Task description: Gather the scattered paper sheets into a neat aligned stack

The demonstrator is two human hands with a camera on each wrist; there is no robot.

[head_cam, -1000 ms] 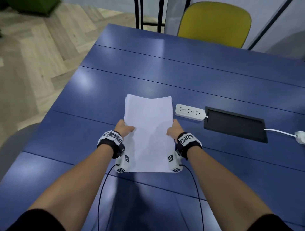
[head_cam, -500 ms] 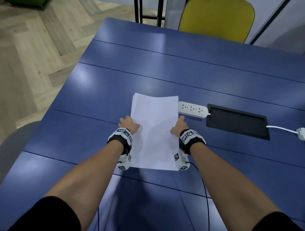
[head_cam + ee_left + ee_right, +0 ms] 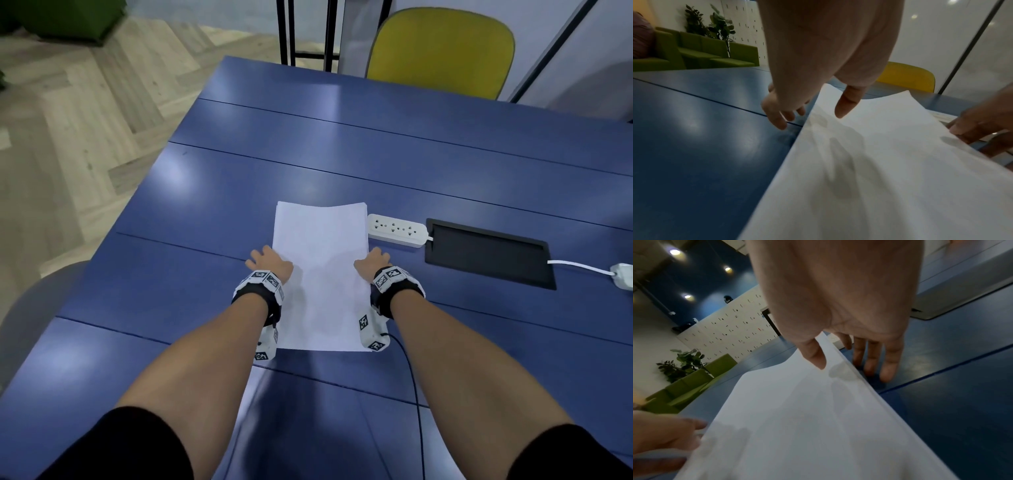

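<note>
In the head view, your left hand (image 3: 270,263) and right hand (image 3: 374,261) sit on either side of the paper stack (image 3: 320,274), which lies flat on the blue table (image 3: 342,164) between them, its long edges running away from you. Each hand touches the stack at about mid-length; the sheets look aligned, with the far edge slightly curved. A white power strip (image 3: 397,230) lies just beyond your right hand, close to the stack's far right corner, and a black cable tray (image 3: 486,253) sits to the right of that. A yellow chair (image 3: 442,51) stands well beyond both hands at the far table edge. In the left wrist view, your left hand (image 3: 818,65) is relaxed and grips nothing: the fingers (image 3: 777,116) point down to the table beside the stack's left edge, and the thumb (image 3: 846,104) hovers over the paper stack (image 3: 879,170). In the right wrist view, your right hand (image 3: 838,296) is likewise relaxed: the fingers (image 3: 888,366) reach down to the table just beside the right edge, and the thumb (image 3: 816,355) sits over the top sheet of the paper stack (image 3: 797,426).
</note>
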